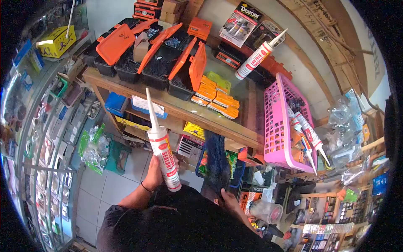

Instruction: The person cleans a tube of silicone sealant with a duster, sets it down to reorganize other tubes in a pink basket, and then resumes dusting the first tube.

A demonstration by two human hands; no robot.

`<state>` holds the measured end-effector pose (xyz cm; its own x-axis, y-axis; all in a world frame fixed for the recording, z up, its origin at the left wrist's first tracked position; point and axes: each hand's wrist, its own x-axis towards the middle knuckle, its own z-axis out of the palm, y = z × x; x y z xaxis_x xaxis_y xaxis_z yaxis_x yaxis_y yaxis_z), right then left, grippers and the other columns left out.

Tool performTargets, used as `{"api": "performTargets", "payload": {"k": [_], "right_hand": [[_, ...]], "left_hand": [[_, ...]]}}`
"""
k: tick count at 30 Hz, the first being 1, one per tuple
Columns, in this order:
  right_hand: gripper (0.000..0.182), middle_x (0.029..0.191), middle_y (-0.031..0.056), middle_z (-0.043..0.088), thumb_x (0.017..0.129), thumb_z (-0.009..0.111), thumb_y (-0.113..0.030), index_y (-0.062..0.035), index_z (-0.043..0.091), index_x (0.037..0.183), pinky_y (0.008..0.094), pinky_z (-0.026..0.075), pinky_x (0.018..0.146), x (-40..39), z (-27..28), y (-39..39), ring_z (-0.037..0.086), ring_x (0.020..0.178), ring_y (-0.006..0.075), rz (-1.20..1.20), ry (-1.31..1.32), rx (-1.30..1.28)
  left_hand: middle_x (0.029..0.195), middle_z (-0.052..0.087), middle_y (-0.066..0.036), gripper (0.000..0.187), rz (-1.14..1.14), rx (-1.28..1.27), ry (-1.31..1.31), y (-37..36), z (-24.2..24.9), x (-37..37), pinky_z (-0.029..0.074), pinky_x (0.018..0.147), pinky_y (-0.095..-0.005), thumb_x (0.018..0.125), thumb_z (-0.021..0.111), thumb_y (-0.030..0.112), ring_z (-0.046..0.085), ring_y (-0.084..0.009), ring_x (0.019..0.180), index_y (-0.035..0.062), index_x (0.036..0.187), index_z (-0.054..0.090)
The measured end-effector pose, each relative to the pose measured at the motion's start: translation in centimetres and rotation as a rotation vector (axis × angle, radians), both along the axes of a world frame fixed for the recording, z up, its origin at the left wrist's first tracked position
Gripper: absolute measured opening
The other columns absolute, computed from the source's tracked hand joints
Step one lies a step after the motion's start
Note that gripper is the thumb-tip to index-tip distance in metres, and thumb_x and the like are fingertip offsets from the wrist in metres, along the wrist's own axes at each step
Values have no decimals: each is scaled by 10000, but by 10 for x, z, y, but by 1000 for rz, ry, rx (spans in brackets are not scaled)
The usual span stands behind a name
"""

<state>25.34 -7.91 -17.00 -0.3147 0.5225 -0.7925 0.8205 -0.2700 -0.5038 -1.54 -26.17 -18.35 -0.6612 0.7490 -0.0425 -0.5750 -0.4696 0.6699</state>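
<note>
My left hand [154,173] is wrapped round a white silicone sealant cartridge [165,156] with red print. The cartridge is tilted, its long nozzle pointing up towards the shelf. Lower right, my right hand [228,200] is closed on a dark bluish duster [216,157], whose fibres stand upward below the shelf edge. Another sealant cartridge [255,60] rests on the shelf top by a Dextone pack [240,24]. More cartridges [308,130] stick out of a pink basket [277,124], nozzles towards me.
Black bins with orange lids [115,44] line the wooden shelf [184,105]. Small orange boxes [216,95] are stacked beside them. A glass display case [46,168] stands at the left, with a green bag [94,149] on the tiled floor. A clear plastic tub [266,211] is at lower right.
</note>
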Motion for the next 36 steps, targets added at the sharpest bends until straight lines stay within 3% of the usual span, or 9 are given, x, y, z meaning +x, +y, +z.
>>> {"api": "performTargets", "payload": {"k": [6,9,16,19,21,28,31,35,36], "right_hand": [[379,587,26,510,818,529,-361,-7,556,687,269,354,508,37,55,-11,446,558,100,429,295,136],[389,554,17,492,810,543,-356,-8,525,637,265,342,482,59,-1,4,430,531,90,334,444,155],[383,447,3,444,821,528,-227,-47,423,500,221,326,375,-18,99,5,389,399,64,558,716,40],[365,449,12,458,826,520,-223,-45,457,513,218,327,365,-25,100,3,410,406,60,399,776,-49],[332,439,18,453,839,447,-168,-40,496,536,197,281,308,-30,97,0,395,327,75,377,785,-62],[360,452,34,459,850,459,-204,-13,499,548,231,297,287,-30,102,-2,397,312,103,298,1138,-91],[334,455,30,462,842,453,-164,-23,495,543,236,303,289,-21,125,6,401,314,105,333,865,-55],[281,450,15,451,812,464,-95,-29,490,540,232,299,306,-21,127,1,391,322,93,444,1097,127],[280,455,19,462,805,473,-93,-23,491,535,227,301,317,-18,119,3,399,332,89,307,958,-43]], "left_hand": [[892,539,-106,654,113,27,-100,2,38,1,471,692,-358,779,339,607,561,-223,786,46,1112,392],[918,534,-94,612,162,75,-110,7,54,-3,452,735,-353,813,323,569,546,-206,834,50,1132,388],[1042,515,-103,664,200,196,-124,28,142,-15,412,831,-376,818,242,594,510,-225,932,41,1154,393],[1075,497,-129,599,92,497,-75,32,203,9,398,843,-416,815,379,531,485,-264,983,53,1175,401],[917,554,-74,575,61,437,146,36,202,12,466,697,-347,811,314,582,557,-197,778,86,1064,455],[1140,465,-110,583,-383,849,154,47,212,17,393,871,-367,848,305,517,481,-221,1015,65,1213,359],[1015,521,-97,525,-146,488,323,56,207,22,430,812,-358,855,333,487,527,-213,928,65,1161,398],[938,533,-82,498,549,-513,1166,74,195,25,453,738,-321,865,307,476,534,-192,822,69,1127,423],[903,549,-62,452,328,-69,640,68,217,40,464,699,-309,864,332,464,551,-171,781,85,1086,440]]}}
